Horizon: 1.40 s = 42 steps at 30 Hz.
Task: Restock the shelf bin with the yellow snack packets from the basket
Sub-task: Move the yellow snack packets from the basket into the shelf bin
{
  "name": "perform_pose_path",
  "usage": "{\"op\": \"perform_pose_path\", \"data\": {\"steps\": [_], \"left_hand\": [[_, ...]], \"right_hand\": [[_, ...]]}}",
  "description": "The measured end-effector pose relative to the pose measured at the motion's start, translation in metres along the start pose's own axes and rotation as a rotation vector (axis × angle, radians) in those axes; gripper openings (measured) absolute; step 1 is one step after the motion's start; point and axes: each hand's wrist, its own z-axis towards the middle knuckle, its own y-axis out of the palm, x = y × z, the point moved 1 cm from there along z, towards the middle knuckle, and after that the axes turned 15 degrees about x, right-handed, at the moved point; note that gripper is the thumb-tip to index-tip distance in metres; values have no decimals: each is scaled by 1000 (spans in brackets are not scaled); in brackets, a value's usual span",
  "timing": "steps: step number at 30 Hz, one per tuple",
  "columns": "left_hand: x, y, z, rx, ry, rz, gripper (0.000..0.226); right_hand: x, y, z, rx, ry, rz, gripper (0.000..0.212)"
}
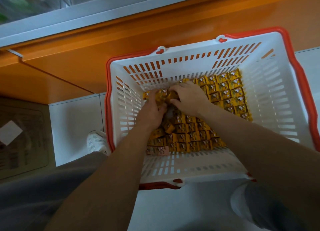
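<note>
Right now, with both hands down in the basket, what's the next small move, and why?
Probably tighten the grip and lift the bunch straight up. The left hand and right hand cup loose yellow snack packets between them in the far-left corner of the basket, with high walls around.

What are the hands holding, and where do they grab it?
A bunch of packets, gripped from both sides: left hand on its left, right hand on its right.

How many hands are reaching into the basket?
2. The left hand and the right hand, side by side at the far left of the basket, both gripping yellow snack packets.
</note>
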Motion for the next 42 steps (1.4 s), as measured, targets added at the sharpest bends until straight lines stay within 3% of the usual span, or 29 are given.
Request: {"op": "perform_pose_path", "data": {"steps": [3, 6, 8, 16, 24, 31, 35, 38, 42], "left_hand": [[2, 1, 5, -57, -9, -11, 58], [-2, 0, 7, -146, -76, -74, 97], [-5, 2, 6, -156, -42, -62, 109], [2, -4, 5, 109, -146, -45, 79], [44, -32, -3, 251, -206, -347, 17], [79, -60, -31, 226, -372, -630, 24], [102, -83, -44, 160, -332, -723, 18], [114, -113, -44, 137, -223, -566, 30], [115, -182, -38, 95, 16, -81, 55]], "right_hand": [[2, 3, 1, -11, 31, 8, 44], [8, 3, 3, -38, 72, 55, 43], [10, 3, 4, -57, 85, 77, 43], [6, -5, 7, -25, 211, 299, 33], [-17, -42, 5, 126, 399, 671, 29], [-44, -63, -9, 304, 879, 1070, 53], [-62, -76, -14, 315, 973, 1136, 61], [-74, -92, -12, 303, 893, 1103, 65], [-76, -98, -8, 172, 723, 1019, 62]]}}
